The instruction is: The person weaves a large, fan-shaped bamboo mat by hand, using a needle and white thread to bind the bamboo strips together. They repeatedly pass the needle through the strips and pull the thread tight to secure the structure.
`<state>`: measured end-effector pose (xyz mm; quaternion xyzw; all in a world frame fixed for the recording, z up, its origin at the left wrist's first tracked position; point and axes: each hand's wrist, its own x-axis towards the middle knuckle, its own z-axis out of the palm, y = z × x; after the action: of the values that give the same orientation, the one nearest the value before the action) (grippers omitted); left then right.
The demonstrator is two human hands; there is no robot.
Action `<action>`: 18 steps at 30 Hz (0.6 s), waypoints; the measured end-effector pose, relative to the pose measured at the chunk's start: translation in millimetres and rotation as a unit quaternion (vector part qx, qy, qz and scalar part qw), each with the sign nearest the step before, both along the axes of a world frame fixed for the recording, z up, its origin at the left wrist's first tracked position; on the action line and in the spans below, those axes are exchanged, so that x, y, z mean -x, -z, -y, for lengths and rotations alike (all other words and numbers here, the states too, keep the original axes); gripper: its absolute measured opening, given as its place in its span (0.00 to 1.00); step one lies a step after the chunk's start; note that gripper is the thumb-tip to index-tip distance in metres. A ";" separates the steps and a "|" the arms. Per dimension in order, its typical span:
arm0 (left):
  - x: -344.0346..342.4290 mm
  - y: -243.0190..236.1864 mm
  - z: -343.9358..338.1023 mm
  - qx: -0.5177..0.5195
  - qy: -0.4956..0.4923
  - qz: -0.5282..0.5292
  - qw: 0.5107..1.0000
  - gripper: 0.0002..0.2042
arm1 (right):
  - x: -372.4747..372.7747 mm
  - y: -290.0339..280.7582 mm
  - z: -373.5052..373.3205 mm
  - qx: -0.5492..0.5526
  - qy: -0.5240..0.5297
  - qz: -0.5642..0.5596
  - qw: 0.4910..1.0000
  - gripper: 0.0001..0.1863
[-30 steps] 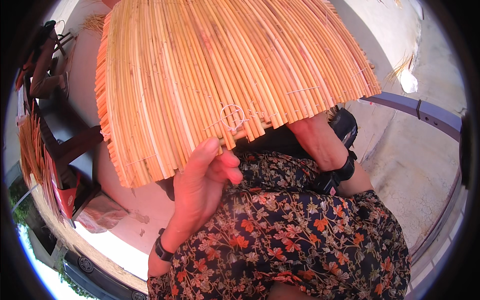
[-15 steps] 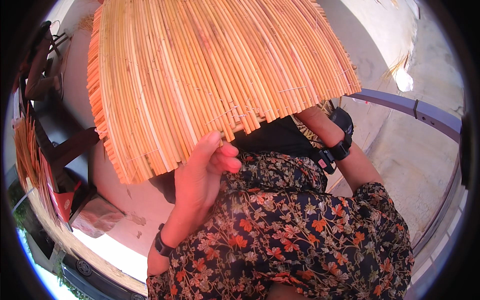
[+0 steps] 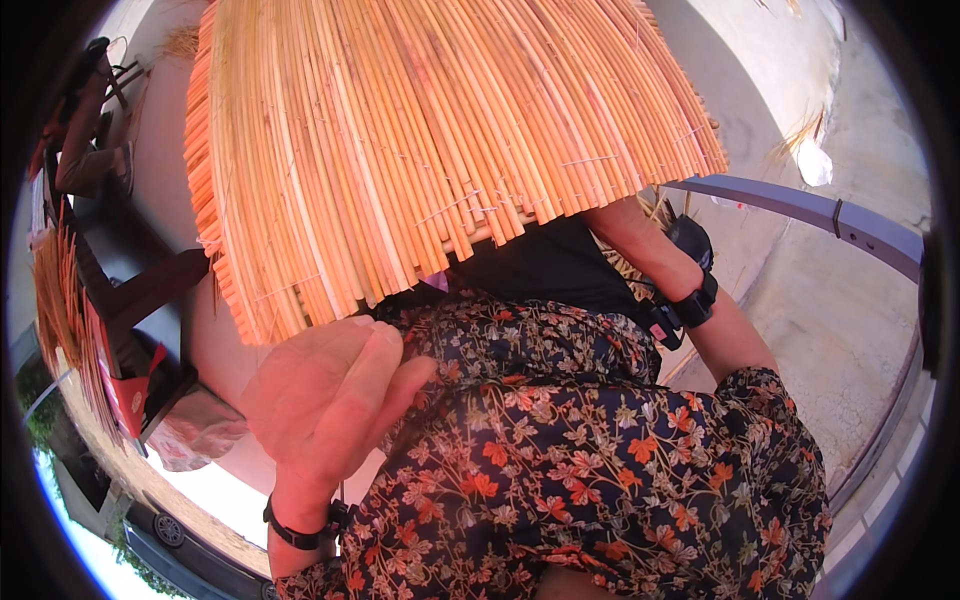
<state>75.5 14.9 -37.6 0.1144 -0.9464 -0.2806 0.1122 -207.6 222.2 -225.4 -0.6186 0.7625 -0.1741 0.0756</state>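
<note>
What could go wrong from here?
Right hand blind: only its forearm shows below the stalk panel, so a slip under there might go unseen.

Weak support: the left hand is by the near edge with no clear grip on it, so the panel might tilt or slide.

Snagging: the stalk ends are uneven near the floral garment and might catch it.

The stalk mat (image 3: pixel 440 130) looks smooth and woody, the flowered garment (image 3: pixel 590 440) matt cloth.
</note>
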 end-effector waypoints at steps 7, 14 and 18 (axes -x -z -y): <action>35.7 34.5 11.1 0.227 0.009 0.061 0.972 0.19 | 0.8 -10.5 5.1 -0.026 0.027 0.006 0.999 0.21; 17.2 53.1 6.3 0.162 -0.022 -0.063 0.985 0.16 | -3.4 -18.8 5.9 -0.013 0.051 0.033 0.998 0.20; 21.6 48.5 2.9 0.184 -0.013 -0.065 0.981 0.14 | 3.3 -6.4 2.6 0.003 0.029 0.029 0.999 0.19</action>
<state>53.9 12.1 -86.1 0.0854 -0.9708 -0.1075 0.1966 -211.0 219.6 -219.0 -0.5914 0.7768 -0.1962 0.0912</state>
